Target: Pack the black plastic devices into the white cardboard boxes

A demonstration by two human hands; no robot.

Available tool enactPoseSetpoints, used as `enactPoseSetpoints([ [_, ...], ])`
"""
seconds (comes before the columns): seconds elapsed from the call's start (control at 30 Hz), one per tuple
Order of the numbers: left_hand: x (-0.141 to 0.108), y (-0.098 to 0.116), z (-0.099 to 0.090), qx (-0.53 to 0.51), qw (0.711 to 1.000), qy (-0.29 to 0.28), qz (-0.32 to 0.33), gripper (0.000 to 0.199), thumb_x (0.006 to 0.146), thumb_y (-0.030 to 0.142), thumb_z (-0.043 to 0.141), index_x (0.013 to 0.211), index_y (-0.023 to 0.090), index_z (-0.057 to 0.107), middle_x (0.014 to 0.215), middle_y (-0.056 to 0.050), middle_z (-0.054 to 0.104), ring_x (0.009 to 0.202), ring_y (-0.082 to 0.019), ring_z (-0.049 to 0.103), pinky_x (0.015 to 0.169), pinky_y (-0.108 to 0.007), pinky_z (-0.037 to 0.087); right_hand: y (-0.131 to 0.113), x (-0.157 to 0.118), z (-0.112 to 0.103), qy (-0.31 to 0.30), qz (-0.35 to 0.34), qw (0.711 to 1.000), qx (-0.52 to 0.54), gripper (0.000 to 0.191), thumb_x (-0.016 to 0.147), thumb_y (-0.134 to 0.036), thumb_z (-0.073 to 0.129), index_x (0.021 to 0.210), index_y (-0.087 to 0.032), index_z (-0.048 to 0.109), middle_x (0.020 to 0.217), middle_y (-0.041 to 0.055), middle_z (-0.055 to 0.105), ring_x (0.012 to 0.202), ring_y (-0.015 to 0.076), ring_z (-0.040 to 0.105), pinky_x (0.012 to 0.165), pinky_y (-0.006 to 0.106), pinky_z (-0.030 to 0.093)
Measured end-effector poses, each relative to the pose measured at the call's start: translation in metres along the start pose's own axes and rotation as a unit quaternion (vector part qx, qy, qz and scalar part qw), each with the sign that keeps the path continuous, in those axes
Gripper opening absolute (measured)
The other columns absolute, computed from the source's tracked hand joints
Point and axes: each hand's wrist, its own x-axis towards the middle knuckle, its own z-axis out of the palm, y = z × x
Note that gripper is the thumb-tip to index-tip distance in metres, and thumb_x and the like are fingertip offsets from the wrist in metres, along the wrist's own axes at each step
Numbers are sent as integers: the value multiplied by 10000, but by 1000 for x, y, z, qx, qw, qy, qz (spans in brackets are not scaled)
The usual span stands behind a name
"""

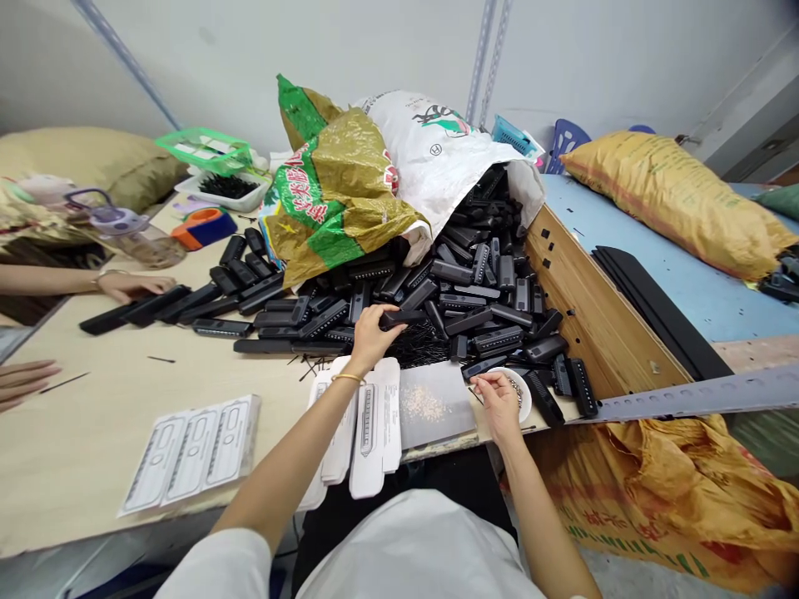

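My left hand (373,337) is closed around one end of a black oblong plastic piece (404,318), at the near edge of a large heap of similar black pieces (462,291). Fingertips pinched, my right hand (498,398) is just beside a white bowl (526,401) with small shiny bits in it. A thin dark sliver shows by those fingertips, but I cannot make out what they hold. Between my hands lies a translucent sheet (446,428) with tiny pale bits scattered on it. Behind it is a pile of thin black strips (428,343).
Flattened white printed boxes (374,428) lie at the table's front edge; more printed boxes (191,453) stand left. A white sack (430,158) and a gold-green bag (343,191) rest on the heap. A wooden board (580,308) borders it. Another person's hand (134,285) touches black pieces.
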Motion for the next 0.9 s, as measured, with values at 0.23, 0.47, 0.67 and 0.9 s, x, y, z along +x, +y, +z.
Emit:
enactPoseSetpoints([
  [0.23,-72,27,20,-620,705,93,-332,140,767,226,677,847,182,571,889,-41,664,891,-177,648,845,-338,516,-2,-27,41,-39,-66,991,-106,196,800,-383,604,790,-187,597,745,27,654,682,146,572,664,290,475],
  [0.47,-99,25,19,-678,560,71,-472,162,925,234,465,858,137,576,798,-94,681,741,-182,675,750,-389,583,-10,-39,47,-70,-161,968,-182,143,864,-319,539,817,-200,602,832,36,599,829,174,562,762,321,455],
  [0.67,-106,25,19,-696,560,55,-446,190,919,258,478,844,128,595,807,-105,686,741,-181,674,803,-401,573,-15,-43,51,-85,-190,955,-211,120,867,-276,523,789,-216,591,809,27,594,778,169,569,728,316,460],
  [0.9,-109,32,23,-689,604,101,-388,140,849,265,613,932,177,542,855,-59,684,821,-184,687,840,-412,549,-7,-44,49,-77,-232,941,-233,144,862,-236,506,761,-227,608,759,25,615,752,178,586,704,316,467],
])
